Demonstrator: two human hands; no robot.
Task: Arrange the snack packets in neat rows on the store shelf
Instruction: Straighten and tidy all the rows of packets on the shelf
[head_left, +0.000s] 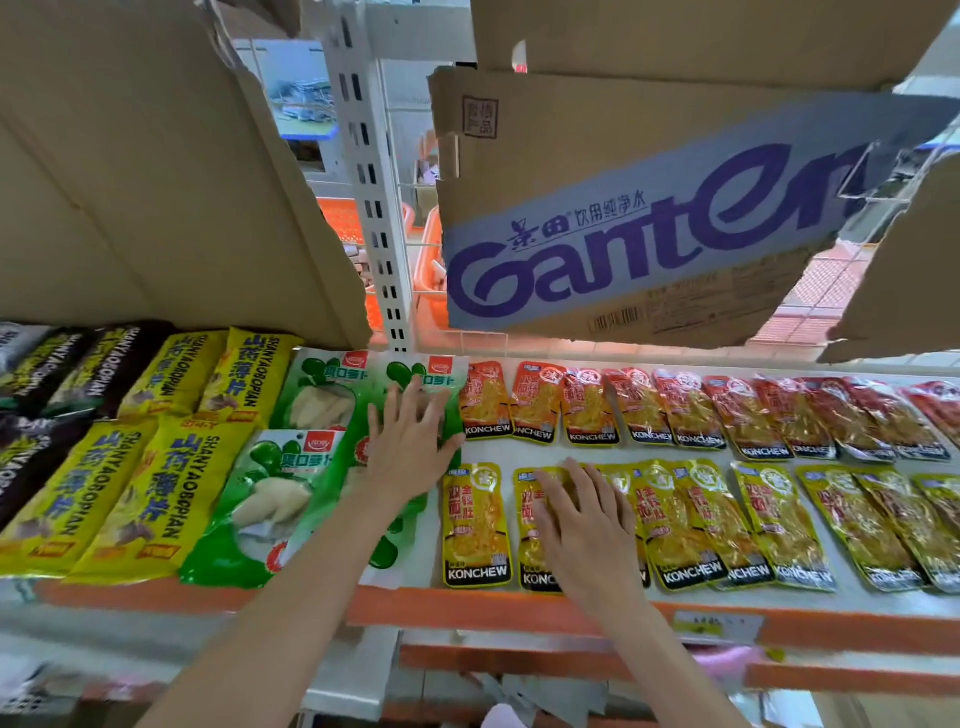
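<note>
Two bare forearms reach up from the bottom of the view toward a shelf (519, 618) with an orange front edge, packets lying flat across it in two rows. Farthest left sit dark packets (31, 374), then yellow packets (130, 499) with blue lettering, two in the back row and two in front. Next come green and white packets (270, 499), one in front and two behind. The left hand (410, 441) lies flat on the rear right green packet (415, 379), fingers straight and fanned apart, fingertips near the packet's top edge and the thumb out toward the right. Just right of that hand begins a back row of orange-red packets (675, 410) marked KONCHEW, overlapping one another toward the far right. In front of them runs a row of yellow KONCHEW packets (769, 525), the first lying alone and the later ones overlapping. The right hand (582, 519) rests palm down on the second yellow packet (535, 561) of this row, fingers straight and slightly spread, covering most of it and touching the one beside it. Above the shelf hang torn cardboard sheets: a plain brown one (156, 182) on the left and one printed Ganten (649, 234) in purple on the right, with a white slotted upright (374, 182) between them.
</note>
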